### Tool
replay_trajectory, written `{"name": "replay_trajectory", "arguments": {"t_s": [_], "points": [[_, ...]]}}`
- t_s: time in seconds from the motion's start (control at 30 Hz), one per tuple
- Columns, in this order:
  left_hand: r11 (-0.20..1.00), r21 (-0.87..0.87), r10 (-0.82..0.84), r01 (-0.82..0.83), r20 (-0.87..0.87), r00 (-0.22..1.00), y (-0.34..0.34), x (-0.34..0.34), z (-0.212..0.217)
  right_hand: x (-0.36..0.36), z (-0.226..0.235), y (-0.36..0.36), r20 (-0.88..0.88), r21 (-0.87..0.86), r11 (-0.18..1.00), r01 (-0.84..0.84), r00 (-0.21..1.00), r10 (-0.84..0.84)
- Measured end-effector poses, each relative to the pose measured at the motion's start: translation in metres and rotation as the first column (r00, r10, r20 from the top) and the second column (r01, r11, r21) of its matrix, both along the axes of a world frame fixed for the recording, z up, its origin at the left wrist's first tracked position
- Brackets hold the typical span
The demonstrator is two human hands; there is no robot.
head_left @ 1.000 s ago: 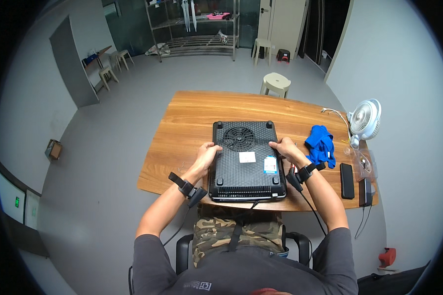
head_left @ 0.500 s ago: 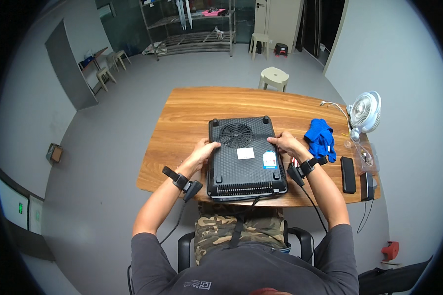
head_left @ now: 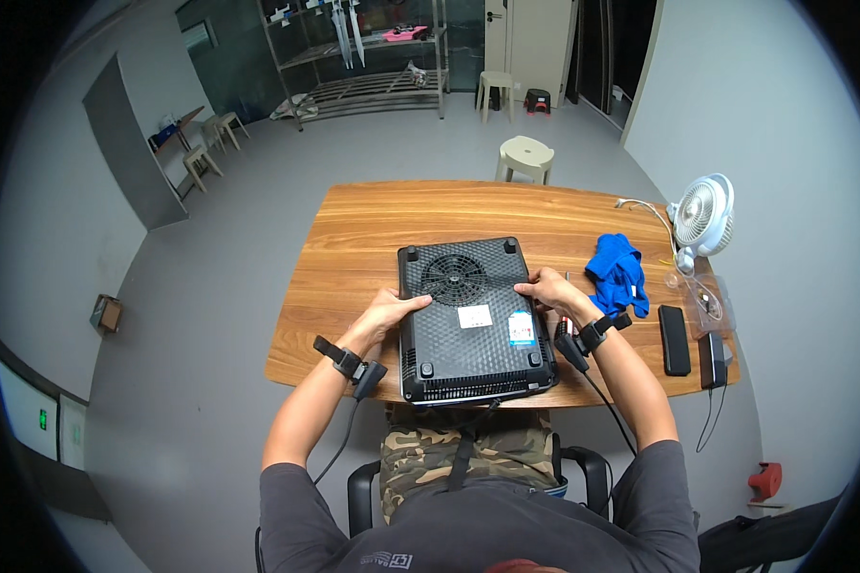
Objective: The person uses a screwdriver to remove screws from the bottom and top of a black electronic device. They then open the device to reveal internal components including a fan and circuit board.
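A black induction cooker lies upside down near the front edge of the wooden table. Its underside faces up, showing a round fan grille, four small feet, a white label and a blue-and-white sticker. My left hand grips its left side, thumb on the underside. On the opposite side my right hand holds the edge the same way, thumb over the rim. The fingertips of both hands are hidden beside or under the body. From the front edge a black cord comes out toward my lap.
Right of the cooker lie a blue cloth, a black oblong case and a dark box-shaped device. A white fan stands at the right edge, by a clear plastic box. Beyond the table is a stool.
The whole view has shifted slightly. My left thumb reaches a little farther in over the cooker's underside. Both hands keep hold of its sides.
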State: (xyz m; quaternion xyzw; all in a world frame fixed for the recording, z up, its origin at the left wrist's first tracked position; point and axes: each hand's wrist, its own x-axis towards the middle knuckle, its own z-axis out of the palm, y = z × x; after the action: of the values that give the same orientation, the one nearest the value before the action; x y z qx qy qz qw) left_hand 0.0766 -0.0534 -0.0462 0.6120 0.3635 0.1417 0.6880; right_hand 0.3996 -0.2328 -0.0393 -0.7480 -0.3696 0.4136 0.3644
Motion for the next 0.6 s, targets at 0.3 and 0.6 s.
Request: {"name": "replay_trajectory", "arguments": {"t_s": [0.3, 0.6], "points": [[0.993, 0.118, 0.013, -0.005, -0.066, 0.998, -0.009, -0.007, 0.006, -0.006, 0.023, -0.004, 0.08, -0.065, 0.997, -0.029, 0.996, 0.034], [0.993, 0.122, 0.019, -0.004, -0.117, 0.993, -0.018, -0.003, 0.023, 0.039, 0.055, -0.032, 0.444, -0.116, 0.993, -0.01, 0.894, 0.06]]}}
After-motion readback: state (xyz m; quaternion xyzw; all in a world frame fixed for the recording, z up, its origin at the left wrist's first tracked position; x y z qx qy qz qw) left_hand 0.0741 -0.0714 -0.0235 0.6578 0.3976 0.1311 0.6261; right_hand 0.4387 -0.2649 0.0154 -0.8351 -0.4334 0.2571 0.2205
